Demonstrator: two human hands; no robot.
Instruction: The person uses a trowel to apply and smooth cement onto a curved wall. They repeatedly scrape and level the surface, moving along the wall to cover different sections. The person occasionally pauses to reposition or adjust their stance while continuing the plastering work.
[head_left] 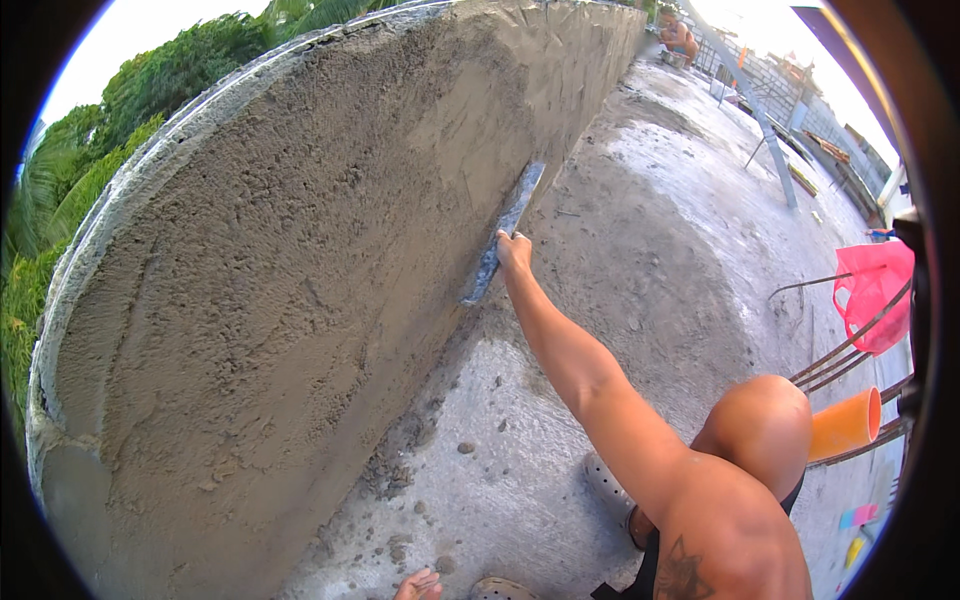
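Note:
My right hand [513, 247] grips a long, narrow, mortar-smeared float [522, 198] at its middle and holds it along the lower part of a low wall [280, 260] coated in grey-brown mortar. The coat is rough and pitted on the nearer stretch and smoother farther along. At the lower edge of the view, my left hand [418, 586] shows only partly, fingers apart and slightly curled, with nothing visible in them. My knee and sandals are beside the wall's foot.
Concrete floor [680, 190] with mortar crumbs runs along the wall. At right are rebar, a pink plastic bag [870, 290], an orange pipe [840, 428] and a leaning metal pole [750, 105]. Another person [678, 42] crouches at the far end. Greenery lies beyond the wall.

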